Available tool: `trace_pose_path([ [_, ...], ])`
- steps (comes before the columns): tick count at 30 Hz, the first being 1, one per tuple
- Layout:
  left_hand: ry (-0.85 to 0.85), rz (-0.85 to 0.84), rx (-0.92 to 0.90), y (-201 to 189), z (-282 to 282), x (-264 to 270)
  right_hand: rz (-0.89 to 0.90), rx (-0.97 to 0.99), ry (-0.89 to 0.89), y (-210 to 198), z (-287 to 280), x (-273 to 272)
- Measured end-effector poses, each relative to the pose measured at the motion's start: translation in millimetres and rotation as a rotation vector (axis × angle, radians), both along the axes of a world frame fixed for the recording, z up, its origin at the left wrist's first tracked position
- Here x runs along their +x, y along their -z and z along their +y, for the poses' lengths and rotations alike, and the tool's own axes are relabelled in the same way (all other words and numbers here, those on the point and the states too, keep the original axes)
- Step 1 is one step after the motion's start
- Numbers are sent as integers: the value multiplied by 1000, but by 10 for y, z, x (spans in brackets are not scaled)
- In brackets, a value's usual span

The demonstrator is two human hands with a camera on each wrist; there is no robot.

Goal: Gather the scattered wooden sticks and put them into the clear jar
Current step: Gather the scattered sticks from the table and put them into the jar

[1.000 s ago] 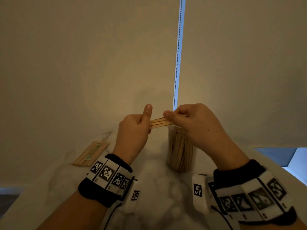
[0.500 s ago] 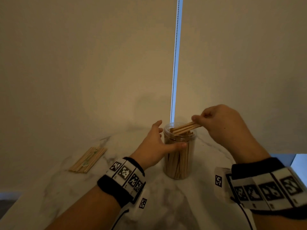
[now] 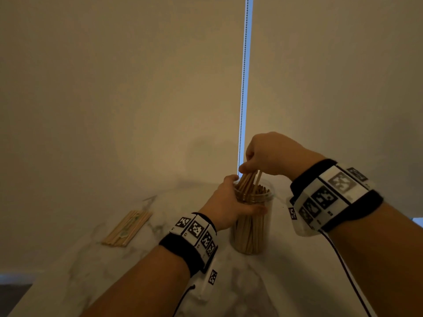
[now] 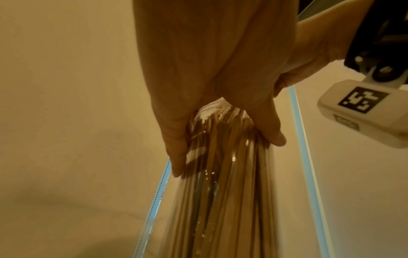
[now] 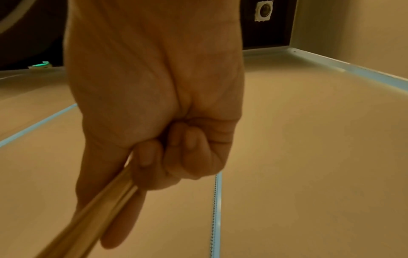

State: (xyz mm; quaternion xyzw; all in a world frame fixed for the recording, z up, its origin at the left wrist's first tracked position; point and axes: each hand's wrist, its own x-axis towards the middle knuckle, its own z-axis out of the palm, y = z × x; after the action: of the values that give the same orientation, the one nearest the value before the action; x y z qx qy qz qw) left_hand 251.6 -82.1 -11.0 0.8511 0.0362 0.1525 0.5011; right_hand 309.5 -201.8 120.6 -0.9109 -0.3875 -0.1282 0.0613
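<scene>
Low and right of centre in the head view, the left hand [image 3: 225, 208] wraps round the upper part of the clear jar [image 3: 251, 227], which stands upright on the marble table [image 3: 263, 291], while the right hand [image 3: 270, 154] above the jar's mouth pinches a small bunch of sticks [image 3: 248, 181] between thumb and fingers. The bunch leans steeply, long axis near vertical, lower ends inside the jar's mouth and upper ends tipped toward the hand at upper right. Only the head view shows the second bundle of sticks [image 3: 127, 228], lying flat at lower left of the frame, well apart from the jar, its long axis running diagonally toward the upper right. The left wrist view gives what the head view hides: thumb and fingers [image 4: 176, 153] curled on either side of the jar wall, packed sticks standing lengthwise inside (too many and too blurred to count). The right wrist view shows curled fingers [image 5: 145, 155] clamped on the bunch, perhaps three or four sticks, running to the lower left. One jar, two hands, two groups of sticks outside it.
</scene>
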Motion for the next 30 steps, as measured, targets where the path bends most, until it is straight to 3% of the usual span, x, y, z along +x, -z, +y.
trace_pose_path([
  [7,6,-13,-46,14,-7,9,-34,-191,-19,297,181,78],
  [11,-5,-30,-42,29,9,36,95,-247,-19,394,264,95],
  [13,-6,-26,-40,30,11,40,137,-203,-32,366,240,89],
  [19,8,3,-38,5,-3,7,29,-35,-80,256,72,114],
  [24,14,-10,-60,6,-13,-3,45,-88,-70,462,138,149],
  [30,28,-20,-69,17,-11,-9,27,171,-52,555,92,177],
])
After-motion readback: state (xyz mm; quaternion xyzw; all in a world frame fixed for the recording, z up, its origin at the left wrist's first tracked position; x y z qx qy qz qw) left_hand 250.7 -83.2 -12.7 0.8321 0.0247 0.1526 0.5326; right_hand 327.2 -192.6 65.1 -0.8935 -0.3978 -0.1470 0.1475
